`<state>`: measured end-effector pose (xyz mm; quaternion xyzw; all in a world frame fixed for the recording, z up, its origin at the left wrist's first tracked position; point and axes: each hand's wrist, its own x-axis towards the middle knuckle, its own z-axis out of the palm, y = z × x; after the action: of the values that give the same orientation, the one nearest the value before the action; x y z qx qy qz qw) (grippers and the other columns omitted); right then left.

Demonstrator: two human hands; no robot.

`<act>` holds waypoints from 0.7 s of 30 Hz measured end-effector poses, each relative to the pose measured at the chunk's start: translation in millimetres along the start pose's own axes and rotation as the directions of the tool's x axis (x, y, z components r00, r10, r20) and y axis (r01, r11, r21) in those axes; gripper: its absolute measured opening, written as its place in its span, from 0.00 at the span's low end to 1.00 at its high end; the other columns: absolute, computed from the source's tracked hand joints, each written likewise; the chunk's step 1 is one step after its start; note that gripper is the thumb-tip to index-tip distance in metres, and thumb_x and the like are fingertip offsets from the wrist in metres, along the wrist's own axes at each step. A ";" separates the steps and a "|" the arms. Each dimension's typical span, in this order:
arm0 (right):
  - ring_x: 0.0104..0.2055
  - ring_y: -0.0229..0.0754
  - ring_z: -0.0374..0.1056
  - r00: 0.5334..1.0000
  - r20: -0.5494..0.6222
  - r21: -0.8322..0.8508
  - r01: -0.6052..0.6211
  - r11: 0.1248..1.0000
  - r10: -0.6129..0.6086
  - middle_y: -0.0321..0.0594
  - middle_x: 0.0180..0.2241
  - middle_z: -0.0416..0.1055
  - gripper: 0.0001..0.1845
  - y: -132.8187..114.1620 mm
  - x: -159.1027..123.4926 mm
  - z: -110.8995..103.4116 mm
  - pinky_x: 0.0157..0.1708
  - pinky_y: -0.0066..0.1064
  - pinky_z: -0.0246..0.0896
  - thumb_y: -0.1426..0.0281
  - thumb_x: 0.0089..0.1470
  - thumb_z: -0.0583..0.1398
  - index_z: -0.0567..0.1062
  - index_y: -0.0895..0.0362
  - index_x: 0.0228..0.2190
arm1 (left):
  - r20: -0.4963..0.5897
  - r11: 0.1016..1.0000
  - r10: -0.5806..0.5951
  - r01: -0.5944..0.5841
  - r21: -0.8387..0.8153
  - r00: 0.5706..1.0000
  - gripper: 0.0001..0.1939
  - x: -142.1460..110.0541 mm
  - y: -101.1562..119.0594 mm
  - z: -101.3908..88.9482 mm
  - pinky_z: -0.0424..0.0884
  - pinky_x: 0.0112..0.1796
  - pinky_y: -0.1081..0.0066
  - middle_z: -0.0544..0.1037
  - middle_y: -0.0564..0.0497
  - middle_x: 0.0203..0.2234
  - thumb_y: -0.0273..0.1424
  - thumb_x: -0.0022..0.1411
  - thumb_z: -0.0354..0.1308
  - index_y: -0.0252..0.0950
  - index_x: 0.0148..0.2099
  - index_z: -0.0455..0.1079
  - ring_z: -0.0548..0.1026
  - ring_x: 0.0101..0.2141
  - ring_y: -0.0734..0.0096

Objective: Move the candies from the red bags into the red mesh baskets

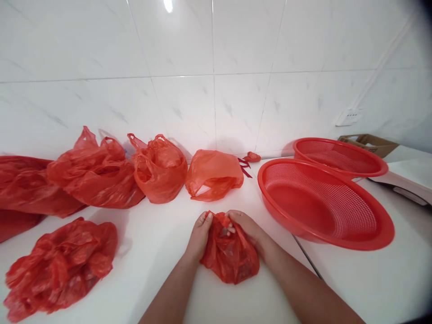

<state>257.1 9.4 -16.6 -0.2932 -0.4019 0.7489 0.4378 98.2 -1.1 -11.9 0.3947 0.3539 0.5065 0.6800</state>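
The small red bag (pixel 232 258) lies to the left of the front basket (pixel 324 204), its gathered top pinched between the fingers of both hands and its body sagging below them toward the viewer. The left hand (pixel 200 225) grips the top's left edge, thumb laid over the plastic and fingers narrow around it. The right hand (pixel 241 222) holds the right edge, fingers curled inward, a few fingertips showing at the bunched plastic. The two hands are close together, with a knot-like twist of plastic between them; whether it is tied cannot be told.

The bag is thin, slightly see-through film, creased and rounded at the bottom; its contents are unclear. The front basket is red, glossy and oval-rimmed, with a perforated side and a smooth base. A similar rear basket (pixel 339 155) stands just behind it. Left of the front basket, nearer the wall, sit a pale red bag (pixel 219 164) with a slack opening and, beyond that, a rounded handled bag (pixel 158 177). Farthest left of it, toward the viewer, spreads a heavily wrinkled crumpled bag (pixel 64 265).

Both forearms reach up from the lower edge, left of the front basket, slanting inward until the hands nearly meet.
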 end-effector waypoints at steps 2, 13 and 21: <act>0.20 0.31 0.59 1.000 -0.010 -0.062 0.026 0.998 -0.027 0.28 0.19 0.64 0.10 0.7 1.3 -2.5 0.25 0.24 0.56 0.69 0.44 0.65 0.68 0.56 0.28 | -0.012 1.000 0.007 -0.008 -0.017 1.000 0.13 0.5 -2.1 -1.9 0.69 0.31 0.71 0.74 0.54 0.25 0.41 0.58 0.58 0.36 0.34 0.64 0.72 0.26 0.72; 0.30 0.38 0.66 0.912 -0.252 -0.617 0.108 0.780 -0.325 0.33 0.27 0.70 0.09 4.9 7.6 -0.1 0.30 0.28 0.60 0.75 0.42 0.58 0.69 0.55 0.30 | 0.111 0.980 0.130 -0.145 0.136 0.985 0.08 2.3 -3.7 -5.6 0.67 0.42 0.67 0.73 0.49 0.40 0.33 0.54 0.63 0.35 0.31 0.68 0.72 0.38 0.67; 0.20 0.35 0.63 0.972 -0.184 -0.315 0.081 0.945 -0.145 0.31 0.21 0.70 0.15 2.5 8.9 -4.7 0.24 0.27 0.59 0.77 0.38 0.54 0.74 0.55 0.31 | 0.177 0.861 0.207 -0.265 0.434 0.962 0.06 1.1 -5.0 -3.9 0.65 0.45 0.67 0.70 0.48 0.40 0.31 0.54 0.62 0.36 0.29 0.68 0.70 0.43 0.65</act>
<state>255.8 18.2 -22.0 -0.4093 -0.4819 0.6169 0.4687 97.1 -0.2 -18.2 0.6136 0.3682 0.4639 0.5223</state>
